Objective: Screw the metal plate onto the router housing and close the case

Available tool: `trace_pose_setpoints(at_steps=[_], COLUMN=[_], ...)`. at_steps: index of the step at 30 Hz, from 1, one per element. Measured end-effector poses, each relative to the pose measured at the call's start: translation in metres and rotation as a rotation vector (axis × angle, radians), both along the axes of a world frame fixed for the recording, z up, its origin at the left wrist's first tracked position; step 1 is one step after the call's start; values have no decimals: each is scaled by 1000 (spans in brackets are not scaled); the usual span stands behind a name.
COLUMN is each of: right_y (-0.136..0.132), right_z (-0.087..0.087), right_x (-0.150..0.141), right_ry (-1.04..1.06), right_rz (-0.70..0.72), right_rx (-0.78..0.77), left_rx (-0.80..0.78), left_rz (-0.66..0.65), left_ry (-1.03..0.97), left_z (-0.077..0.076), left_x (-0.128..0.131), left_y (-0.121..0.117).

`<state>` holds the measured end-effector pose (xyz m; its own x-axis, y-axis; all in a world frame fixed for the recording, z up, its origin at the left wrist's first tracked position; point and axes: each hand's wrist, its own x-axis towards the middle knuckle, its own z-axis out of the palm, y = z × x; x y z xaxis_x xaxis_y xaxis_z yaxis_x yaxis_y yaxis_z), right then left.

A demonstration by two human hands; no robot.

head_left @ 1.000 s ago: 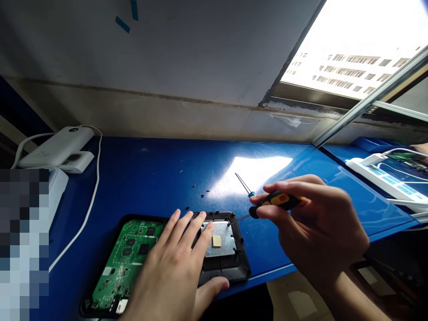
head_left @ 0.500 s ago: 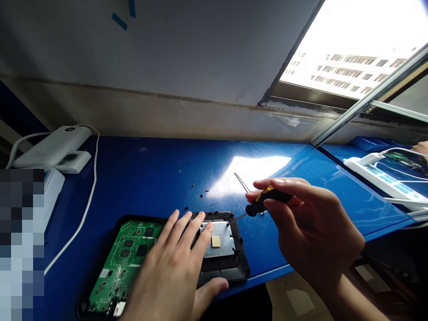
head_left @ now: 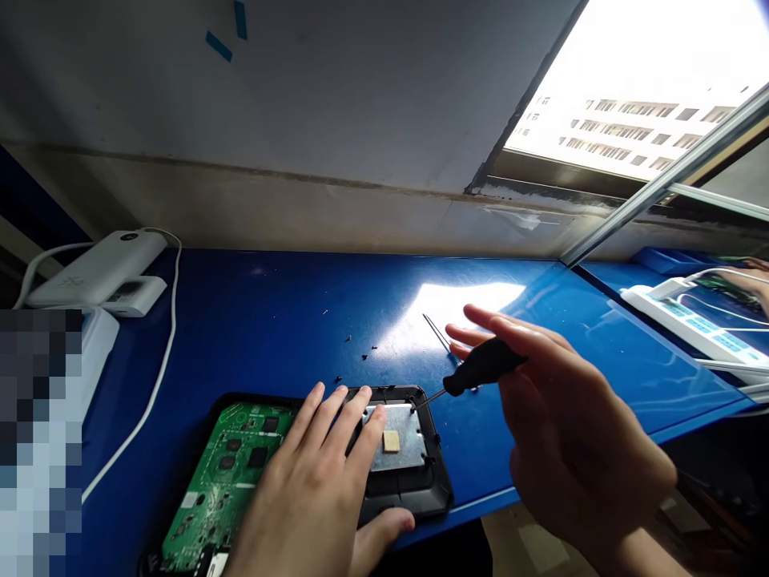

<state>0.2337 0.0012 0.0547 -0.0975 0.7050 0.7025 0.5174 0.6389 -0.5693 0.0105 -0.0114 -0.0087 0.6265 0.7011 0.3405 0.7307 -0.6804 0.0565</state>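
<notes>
left hand [head_left: 318, 473]: open, palm down, fingers a little spread, index fingertip over the edge of a metal plate [head_left: 412, 437] in a black casing half [head_left: 436, 489]. beige square pad [head_left: 391, 441] on the plate, just right of the index finger.

right hand [head_left: 582, 433]: loose hold on a dark-handled screwdriver [head_left: 486, 365], fingers stretched out past the handle. shaft slants down-left from this hand; tip at the plate's upper right corner, between the two hands.

green circuit board [head_left: 231, 473] in a second black casing half, left of the left hand and partly covered by it. small dark screws [head_left: 364, 357] scattered on the blue table [head_left: 270, 320], beyond the left fingertips. thin pointed tool [head_left: 436, 331] lies beyond the right fingers, its near end partly hidden. white power strip [head_left: 690, 320] far right of the right hand, another person's hand [head_left: 750, 280] near it.
</notes>
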Motion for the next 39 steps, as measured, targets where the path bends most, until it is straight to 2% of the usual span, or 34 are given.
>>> trace_pose_setpoints(at_steps=[3,6,11,21,27,33,36,39], right_y=[-1,5,12,-8,1,4,-1,-5], right_z=[3,5,2,4,4,0,-3,-3], right_x=[-1,-3,-4,5,-3,-2,1,2], right_ry=[-29,43,90,-29,23,30,73,79], right_rz=[-1,-21,-136,-52,-134,-165,-164,-149], right_rx=[-18,-14,36,-32,34,45,0,-17], left_rx=[13,26,44,66,73,7,-47,-85], left_rz=[-7,-5,-16,-17,-18,-13,68,97], left_ry=[2,4,17,30,22,8,30,9], left_z=[-2,-3,-2,-1,-4,-1,4,6], left_x=[-1,0,1,-1,-1,0,5,9], left_y=[0,1,3,3,4,2,-1,-3])
